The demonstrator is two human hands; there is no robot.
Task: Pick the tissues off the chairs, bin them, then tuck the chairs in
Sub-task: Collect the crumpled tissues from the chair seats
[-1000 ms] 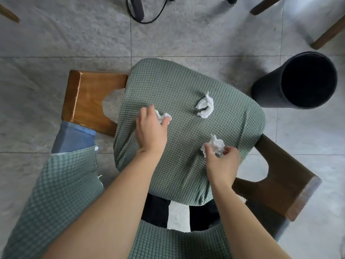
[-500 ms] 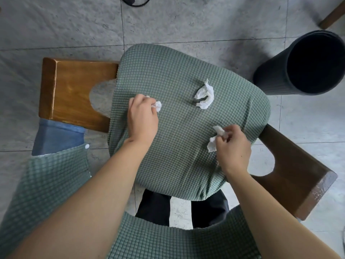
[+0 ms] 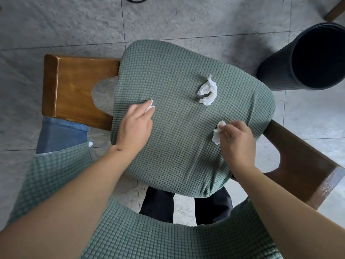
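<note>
A chair with a green waffle-cloth seat (image 3: 183, 143) and wooden armrests fills the middle of the head view. My left hand (image 3: 135, 126) is closed around a small white tissue (image 3: 150, 107) at the seat's left side. Over the seat's right side my right hand (image 3: 237, 141) pinches another crumpled tissue (image 3: 217, 133). A third crumpled tissue (image 3: 208, 90) lies loose on the seat beyond both hands. A tall black bin (image 3: 308, 57) stands open on the floor at the upper right.
The wooden left armrest (image 3: 74, 90) and the right armrest (image 3: 306, 165) flank the seat. The green chair back (image 3: 149, 236) is just below me. Grey floor tiles surround the chair. Another chair's leg (image 3: 336, 8) shows at the top right.
Both hands have closed on their tissues. The right hand has drawn its tissue back toward me. The view has shifted closer to the seat.
</note>
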